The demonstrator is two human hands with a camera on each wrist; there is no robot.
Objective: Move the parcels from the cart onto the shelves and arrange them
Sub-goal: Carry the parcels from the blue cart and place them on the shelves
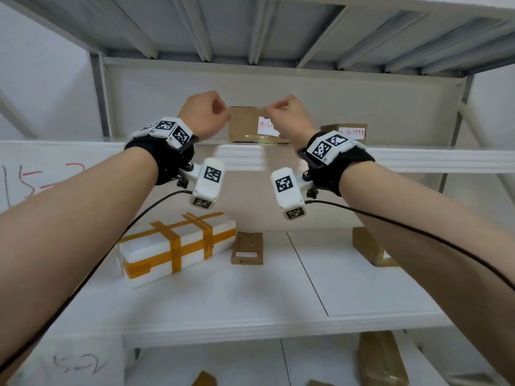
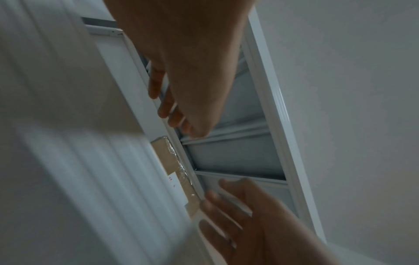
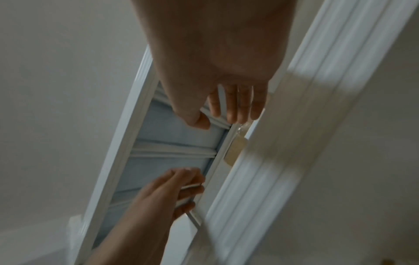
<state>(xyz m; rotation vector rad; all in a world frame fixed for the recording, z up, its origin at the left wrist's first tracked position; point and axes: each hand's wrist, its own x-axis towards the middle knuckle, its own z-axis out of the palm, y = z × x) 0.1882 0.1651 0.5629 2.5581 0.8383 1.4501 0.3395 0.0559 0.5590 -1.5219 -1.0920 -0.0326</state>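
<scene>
Two hands are up at the top shelf (image 1: 69, 144), upper middle of the frame, one at each end of the brown parcel (image 1: 249, 125). My left hand (image 1: 204, 115) and right hand (image 1: 289, 115) hang beside it with fingers loosely curled, holding nothing; whether either touches the cardboard I cannot tell.

The parcel sits at the shelf's front lip, so I judge a careless nudge could tip it off the edge, and a shove to the right could knock the smaller parcel (image 1: 349, 132) beside it.

Its long axis runs left to right along the shelf edge, and its white label (image 1: 266, 126) faces out toward me.
</scene>
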